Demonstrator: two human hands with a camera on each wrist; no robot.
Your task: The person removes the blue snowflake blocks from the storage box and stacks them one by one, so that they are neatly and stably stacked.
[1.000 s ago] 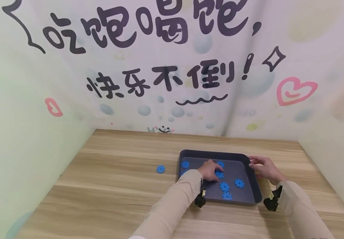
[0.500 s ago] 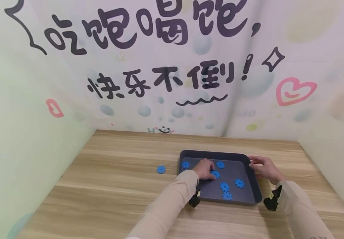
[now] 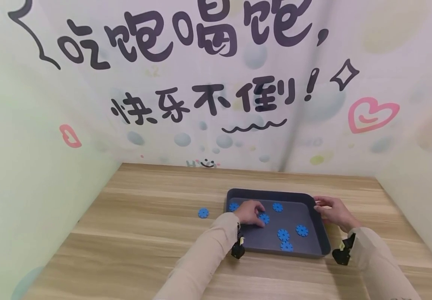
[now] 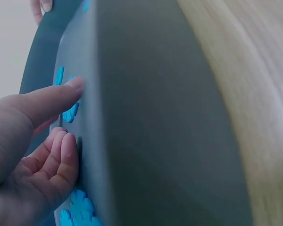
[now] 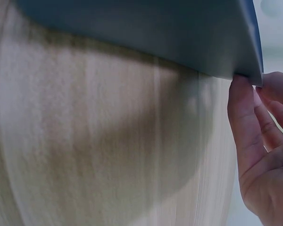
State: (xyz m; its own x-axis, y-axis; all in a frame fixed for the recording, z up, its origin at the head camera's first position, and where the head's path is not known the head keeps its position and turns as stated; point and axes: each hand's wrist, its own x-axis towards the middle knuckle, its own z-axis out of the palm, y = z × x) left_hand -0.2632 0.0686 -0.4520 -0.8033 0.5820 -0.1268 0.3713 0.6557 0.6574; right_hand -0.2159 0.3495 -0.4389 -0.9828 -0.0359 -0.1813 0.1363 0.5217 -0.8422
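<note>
The left hand (image 3: 248, 213), thumb below and fingers curled above, appears to pinch a thin, round, notched blue disc, likely plastic (image 3: 264, 218), between its tips; whether the disc is off the floor of the tray, I cannot tell. A light hold on opposite edges should serve best: so thin a piece would probably tilt or slip if squeezed from one side. The wrist is best carried low, though high enough for the knuckles to clear the near wall.

The disc lies within the shallow, rectangular, dark grey tray (image 3: 268, 194). At its far right corner the right hand (image 3: 333, 213) grips the rim between thumb and fingers; that brace seems worth holding steady, without lifting, so the tray does not skid.

Further out, one blue disc sits near the far wall (image 3: 277, 207), two touch or overlap toward the near wall (image 3: 283, 235), and another lies right of them (image 3: 302, 230). Beside the left hand is one in the far left corner (image 3: 233, 206), easily brushed by the knuckles. A lone blue disc (image 3: 203, 213) rests outside, on the wood-grain table (image 3: 144, 212).
</note>
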